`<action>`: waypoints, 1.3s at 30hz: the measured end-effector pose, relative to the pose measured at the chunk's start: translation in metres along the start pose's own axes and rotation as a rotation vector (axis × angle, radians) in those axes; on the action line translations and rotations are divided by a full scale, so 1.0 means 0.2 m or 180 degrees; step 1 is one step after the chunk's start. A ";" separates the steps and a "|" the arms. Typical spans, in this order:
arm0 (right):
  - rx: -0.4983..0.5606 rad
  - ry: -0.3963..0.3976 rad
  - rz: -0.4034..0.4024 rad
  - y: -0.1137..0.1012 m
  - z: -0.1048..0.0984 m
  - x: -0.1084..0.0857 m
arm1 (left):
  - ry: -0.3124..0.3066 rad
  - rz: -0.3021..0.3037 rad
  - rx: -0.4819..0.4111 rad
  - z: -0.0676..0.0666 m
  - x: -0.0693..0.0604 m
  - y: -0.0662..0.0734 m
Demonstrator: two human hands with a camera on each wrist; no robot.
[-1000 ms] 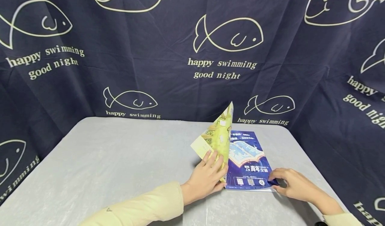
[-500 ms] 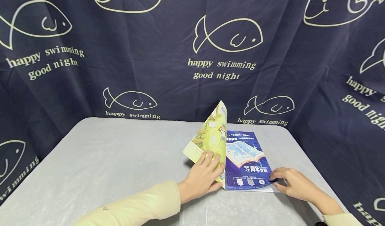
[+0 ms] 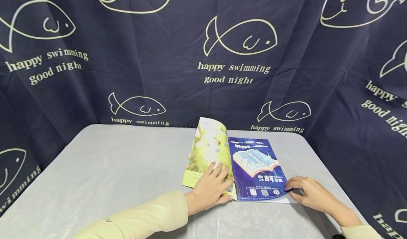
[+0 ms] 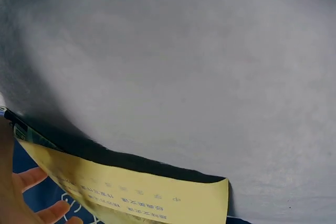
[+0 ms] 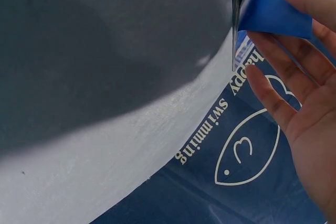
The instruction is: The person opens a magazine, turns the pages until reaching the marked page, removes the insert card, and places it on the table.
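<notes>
A magazine (image 3: 235, 186) lies spread at the right of the table in the head view. Its yellow-green cover (image 3: 211, 147) is turned over to the left, its far end curving up off the table. My left hand (image 3: 208, 188) rests on the near part of that cover with fingers extended, by the spine. The cover's pale yellow strip (image 4: 157, 192) shows in the left wrist view. On the other side, my right hand (image 3: 310, 193) pinches the near right corner of the dark blue page (image 3: 254, 164). The right wrist view shows this blue corner (image 5: 278, 11) bent between thumb and fingers.
The grey table (image 3: 127, 172) stretches left of the magazine. A dark blue curtain (image 3: 178, 73) with white fish drawings and lettering hangs behind and at both sides. White page edges (image 3: 281, 200) show under the blue page.
The cover, earlier standing steeply folded, has swung left and down, baring more of the blue page. My left hand has shifted slightly left with it. My right hand has stayed at the corner.
</notes>
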State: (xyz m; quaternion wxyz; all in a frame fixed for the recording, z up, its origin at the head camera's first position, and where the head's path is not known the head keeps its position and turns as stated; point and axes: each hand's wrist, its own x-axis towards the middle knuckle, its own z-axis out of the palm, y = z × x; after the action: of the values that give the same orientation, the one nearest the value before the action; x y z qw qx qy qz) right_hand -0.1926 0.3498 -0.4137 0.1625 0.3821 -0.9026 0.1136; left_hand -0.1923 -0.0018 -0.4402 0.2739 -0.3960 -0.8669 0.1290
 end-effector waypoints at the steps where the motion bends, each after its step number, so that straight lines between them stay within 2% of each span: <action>1: 0.0002 0.0028 -0.0016 0.00 0.00 0.00 | -0.0013 0.0000 -0.0008 0.00 0.00 0.00; 11: -0.0013 0.0216 -0.0114 0.00 0.02 0.01 | -0.0054 0.0013 -0.0319 0.03 0.00 0.00; 17: -0.0067 0.0396 -0.0213 0.01 0.01 0.02 | -0.0103 0.0105 -0.0301 0.03 0.00 -0.01; 23: 0.0045 0.0552 -0.0255 0.01 0.01 0.03 | -0.0142 0.0137 -0.0209 0.02 0.01 0.00; 27: 0.0077 0.0586 -0.0255 0.01 0.00 0.04 | -0.0230 0.0155 -0.0179 0.02 0.01 0.00; 39: 0.0022 0.0586 -0.0221 0.01 -0.02 0.06 | -0.0346 0.0128 -0.0342 0.01 0.02 0.01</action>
State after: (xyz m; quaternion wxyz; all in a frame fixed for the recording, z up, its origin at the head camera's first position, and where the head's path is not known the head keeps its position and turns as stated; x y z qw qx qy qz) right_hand -0.2016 0.3452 -0.4061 0.2472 0.4017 -0.8697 0.1457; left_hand -0.1943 0.0017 -0.4418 0.2021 -0.4199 -0.8780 0.1091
